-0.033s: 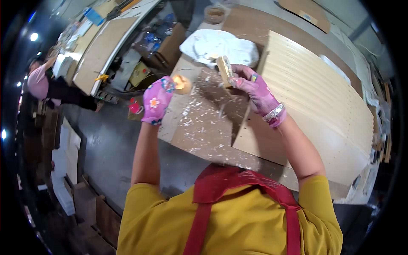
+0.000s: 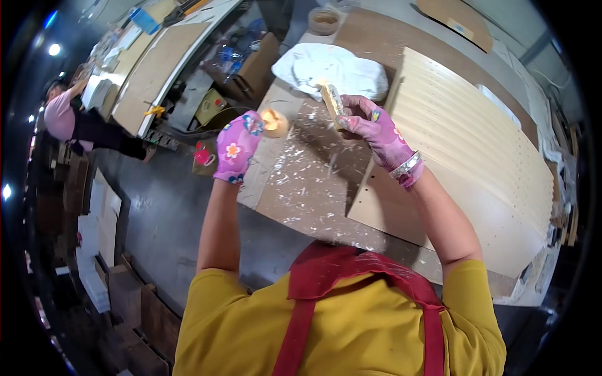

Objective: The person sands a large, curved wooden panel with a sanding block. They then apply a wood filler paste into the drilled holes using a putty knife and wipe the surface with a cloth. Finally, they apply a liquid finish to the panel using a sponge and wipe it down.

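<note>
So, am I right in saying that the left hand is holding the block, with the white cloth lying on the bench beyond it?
Not quite: the head view shows the right hand holding the block. The white cloth does lie on the bench beyond it.

Far left, a co-worker (image 2: 61, 118) — nearer, a cardboard box (image 2: 258, 67)

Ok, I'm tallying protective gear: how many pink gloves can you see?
2: one on the left hand, one on the right hand; others could be hidden.
</note>
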